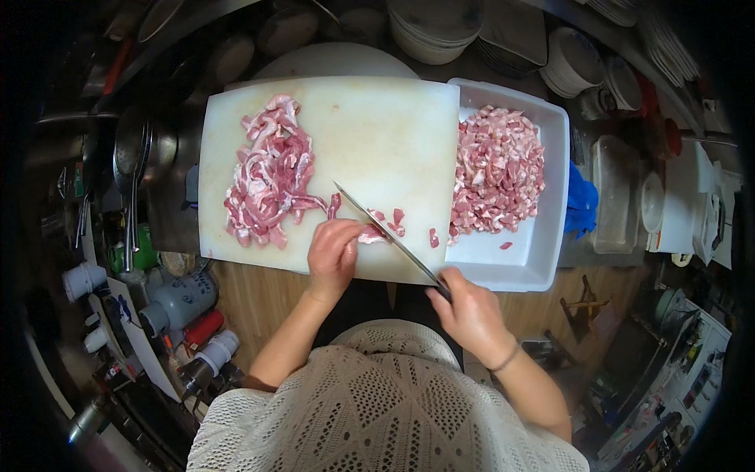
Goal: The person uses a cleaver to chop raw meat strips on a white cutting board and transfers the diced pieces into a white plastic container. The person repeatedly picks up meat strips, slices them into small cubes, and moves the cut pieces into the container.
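My right hand (469, 310) grips the dark handle of a kitchen knife (383, 229), whose blade slants up and left across the white cutting board (377, 141). Under my left hand (333, 253), the fingertips press a strip of raw meat (371, 235) against the board, just left of the blade. A few small cut pieces (396, 219) lie right of the blade. On the board's left side rests a heap of raw meat strips (271, 171). Diced meat (498, 168) fills much of the white plastic tub (545, 259), which adjoins the board's right edge.
Stacked bowls (436, 29) and dark square plates (513, 38) stand behind the board. A blue bag or cloth (581, 200) is beside the tub, near a clear tray (615, 194). Ladles (138, 189) hang at left. A gas cylinder (183, 301) stands lower left.
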Available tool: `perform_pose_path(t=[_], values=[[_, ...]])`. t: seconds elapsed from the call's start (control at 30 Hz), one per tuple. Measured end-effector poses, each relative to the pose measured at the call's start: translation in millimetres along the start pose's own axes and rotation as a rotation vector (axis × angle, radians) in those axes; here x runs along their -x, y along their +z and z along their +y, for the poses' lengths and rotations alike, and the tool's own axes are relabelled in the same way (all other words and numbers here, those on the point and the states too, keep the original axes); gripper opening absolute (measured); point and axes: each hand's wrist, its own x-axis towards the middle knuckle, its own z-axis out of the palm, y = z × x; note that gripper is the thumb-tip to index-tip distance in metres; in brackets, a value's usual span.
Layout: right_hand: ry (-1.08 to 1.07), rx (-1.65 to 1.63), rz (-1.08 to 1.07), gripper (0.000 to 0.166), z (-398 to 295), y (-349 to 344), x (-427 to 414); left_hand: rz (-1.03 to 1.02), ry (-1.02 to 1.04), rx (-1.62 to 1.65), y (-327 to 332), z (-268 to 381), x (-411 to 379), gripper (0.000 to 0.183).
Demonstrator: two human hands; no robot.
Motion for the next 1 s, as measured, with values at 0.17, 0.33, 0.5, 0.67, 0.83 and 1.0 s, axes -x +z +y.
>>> perform_pose_path(t=[0.17, 0.33, 0.5, 0.67, 0.83, 1.0], values=[[-0.016, 0.050, -0.079, 0.026, -12.7, -41.9, 39.0, -0.086, 0.015, -0.061, -4.6, -0.7, 6.9, 0.024], [-0.079, 0.089, -0.028, 0.028, -14.7, 8.7, -6.5, -0.186, 0.021, -0.126, -1.9, -4.2, 9.1, 0.021], [-0.084, 0.051, 0.002, 0.027, -9.6, 16.2, -12.3, -0.081, -0.004, -0.107, -4.5, -2.3, 8.8, 0.020], [-0.069, 0.100, -0.028, 0.026, -2.0, 6.5, 10.3, -0.090, 0.007, -0.102, -7.3, -0.7, 9.3, 0.023], [-0.064, 0.020, 0.015, 0.026, -22.2, 21.0, -27.5, -0.122, 0.074, -0.095, -11.0, 0.1, 5.8, 0.026], [-0.024, -0.003, 0.056, 0.025, -6.7, -1.0, 17.8, 0.093, -0.146, -0.150, -31.8, -9.9, 35.2, 0.031]])
